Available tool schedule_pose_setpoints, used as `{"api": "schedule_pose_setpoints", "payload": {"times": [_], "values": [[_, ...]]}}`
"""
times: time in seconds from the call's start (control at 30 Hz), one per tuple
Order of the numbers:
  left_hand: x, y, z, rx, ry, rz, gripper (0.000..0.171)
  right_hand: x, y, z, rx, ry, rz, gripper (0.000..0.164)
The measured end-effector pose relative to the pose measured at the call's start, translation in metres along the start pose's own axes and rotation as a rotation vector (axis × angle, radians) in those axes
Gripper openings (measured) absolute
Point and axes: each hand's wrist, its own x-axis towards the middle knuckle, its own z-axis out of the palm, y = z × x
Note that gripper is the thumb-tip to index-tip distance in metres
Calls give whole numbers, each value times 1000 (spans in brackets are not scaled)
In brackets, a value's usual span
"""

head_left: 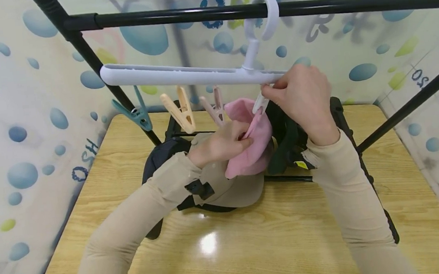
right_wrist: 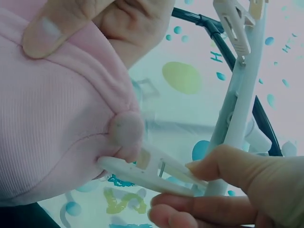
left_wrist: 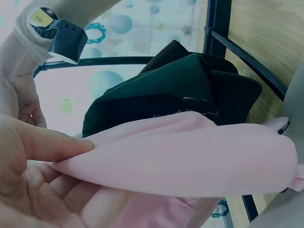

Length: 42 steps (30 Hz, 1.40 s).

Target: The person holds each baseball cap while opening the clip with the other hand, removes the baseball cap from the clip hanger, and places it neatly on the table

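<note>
A pink cap (head_left: 257,151) hangs below the white hanger (head_left: 175,74). My left hand (head_left: 224,143) pinches its fabric between thumb and fingers. With thumb and fingers, my right hand (head_left: 302,97) squeezes the handles of a white clothespin (right_wrist: 128,173) at the hanger's right end. In the right wrist view, the clothespin's tip meets the cap right beside its round top button (right_wrist: 127,128). Teal (head_left: 138,113), orange (head_left: 179,110) and pale pink clothespins (head_left: 215,106) dangle from the hanger, holding nothing.
The hanger hooks over a black rack's top bar (head_left: 177,15). Beneath, a beige cap (head_left: 244,191) and a navy cap (head_left: 164,155) lie on the rack's base. Dark green caps (left_wrist: 152,95) sit behind the pink one. A wooden table (head_left: 291,235) carries the rack, with patterned walls around.
</note>
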Motion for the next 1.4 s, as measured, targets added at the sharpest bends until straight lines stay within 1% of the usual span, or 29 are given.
{"api": "schedule_pose_setpoints", "payload": {"times": [0.13,0.23,0.3,0.47,0.5,0.63,0.73,0.8,0.87,0.93,1.03,1.07,1.13,1.27,1.33,1.4], "values": [[-2,0,-1,15,12,-22,23,1,-1,0,36,0,36,34],[-3,-1,-1,12,20,-17,23,2,-1,1,63,19,38,34],[-5,-2,-1,27,18,0,21,2,0,2,68,39,29,34],[-15,-2,1,68,-1,21,22,2,5,1,51,89,46,36],[-18,-1,1,63,0,12,23,2,6,2,46,92,53,36],[-26,-1,-1,45,55,-22,25,0,9,4,14,80,74,42],[-29,0,-3,32,99,-7,26,-1,12,7,-16,81,81,46],[-30,0,-4,41,121,23,27,-1,13,8,-32,78,75,49],[-31,1,-5,34,121,56,27,-2,16,6,-43,52,64,53],[-32,0,-5,8,101,57,28,-3,19,3,-59,5,54,56],[-34,0,-5,-48,61,32,27,-5,26,-6,-82,-78,44,58],[-35,-1,-5,-63,50,22,26,-5,29,-9,-99,-93,32,58],[-36,-2,-5,-74,44,6,25,-5,36,-15,-137,-108,11,56],[-38,-4,-6,-86,39,-2,20,-2,47,-26,-205,-106,-10,54],[-39,-5,-7,-93,36,-9,19,1,52,-30,-196,-139,-10,53],[-40,-4,-7,-100,33,-13,18,5,58,-32,-164,-207,-17,57]]}}
